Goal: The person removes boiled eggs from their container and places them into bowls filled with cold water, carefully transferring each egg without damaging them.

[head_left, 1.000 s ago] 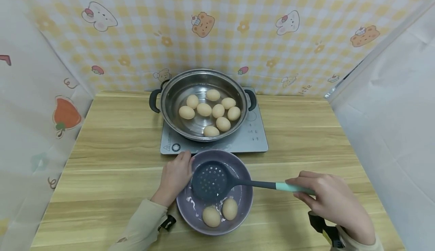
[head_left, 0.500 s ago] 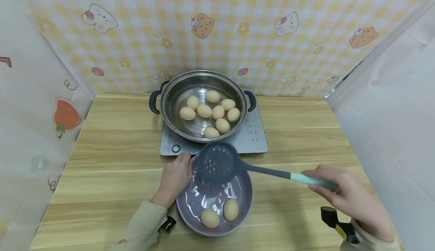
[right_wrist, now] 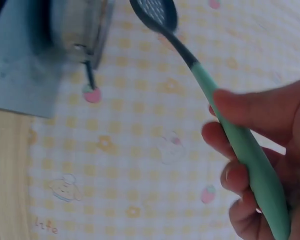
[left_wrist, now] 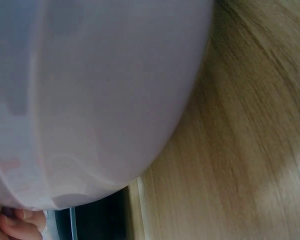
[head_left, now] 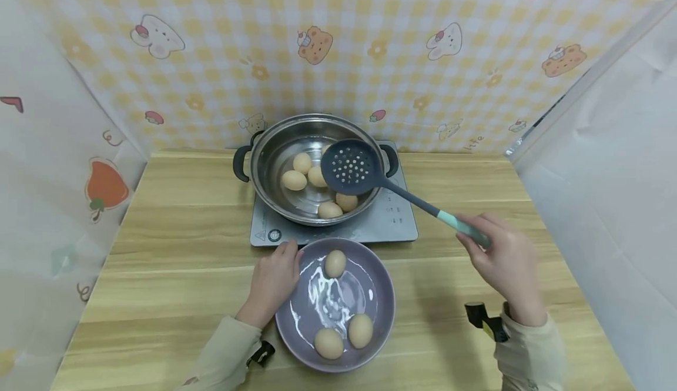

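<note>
My right hand (head_left: 502, 256) grips the green handle of a dark slotted skimmer (head_left: 351, 166); its holed head hangs over the right part of the steel pot (head_left: 275, 200) with nothing on it. In the right wrist view, fingers and thumb wrap that handle (right_wrist: 240, 142). Several eggs (head_left: 294, 180) lie in the pot, some hidden behind the skimmer. In front of the pot stands a purple bowl (head_left: 288, 314) holding three eggs: one egg (head_left: 335, 263) at the far side and two near the front. With my left hand (head_left: 272, 279) I hold the bowl's left rim.
The pot, with black side handles (head_left: 240, 163), sits on a grey induction cooker (head_left: 391, 226). Behind the wooden table (head_left: 174, 250) hangs a yellow checked cloth (head_left: 370, 67). White sheets (head_left: 608, 173) flank both sides.
The skimmer has risen from the bowl and moved back over the pot, carried by my right hand. A third egg now shows in the bowl where the skimmer was. My left hand stays put.
</note>
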A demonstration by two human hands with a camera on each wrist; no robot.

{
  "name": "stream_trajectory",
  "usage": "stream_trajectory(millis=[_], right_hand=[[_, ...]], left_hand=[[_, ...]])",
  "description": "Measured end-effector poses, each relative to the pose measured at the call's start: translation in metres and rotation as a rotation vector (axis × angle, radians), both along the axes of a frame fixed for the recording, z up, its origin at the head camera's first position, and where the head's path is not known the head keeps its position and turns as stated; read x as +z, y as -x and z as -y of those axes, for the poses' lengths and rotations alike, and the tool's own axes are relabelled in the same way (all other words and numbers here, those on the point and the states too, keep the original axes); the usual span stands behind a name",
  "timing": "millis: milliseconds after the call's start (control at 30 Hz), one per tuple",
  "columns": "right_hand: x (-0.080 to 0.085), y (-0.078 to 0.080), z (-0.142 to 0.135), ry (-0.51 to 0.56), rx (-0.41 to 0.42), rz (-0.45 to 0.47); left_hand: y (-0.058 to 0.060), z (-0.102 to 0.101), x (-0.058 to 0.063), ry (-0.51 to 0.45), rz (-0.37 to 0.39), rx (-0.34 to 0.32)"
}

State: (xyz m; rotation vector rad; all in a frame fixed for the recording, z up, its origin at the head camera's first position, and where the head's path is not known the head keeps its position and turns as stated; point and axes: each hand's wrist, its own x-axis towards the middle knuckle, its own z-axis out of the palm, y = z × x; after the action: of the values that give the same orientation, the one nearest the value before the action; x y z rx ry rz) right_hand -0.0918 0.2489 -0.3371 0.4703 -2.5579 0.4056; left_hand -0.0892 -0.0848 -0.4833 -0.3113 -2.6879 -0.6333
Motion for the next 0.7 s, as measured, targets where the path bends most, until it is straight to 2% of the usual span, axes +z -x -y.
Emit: stream_trajectory(millis=[167,367,700], right_hand=[[-0.012,0.01,0.01,-0.058,-0.033,-0.082],[-0.019,0.014,0.021,-0.018,0.034,-0.151],[-0.026,0.019,0.033,-0.062,0.067,-0.177]], left_hand=[[-0.001,-0.001,-0.001,0.002,0.002,0.006],[-0.001,0.0,0.0,0.007,-0.005,0.011],[0.0,0.0,0.0,0.002,-0.012,0.009]])
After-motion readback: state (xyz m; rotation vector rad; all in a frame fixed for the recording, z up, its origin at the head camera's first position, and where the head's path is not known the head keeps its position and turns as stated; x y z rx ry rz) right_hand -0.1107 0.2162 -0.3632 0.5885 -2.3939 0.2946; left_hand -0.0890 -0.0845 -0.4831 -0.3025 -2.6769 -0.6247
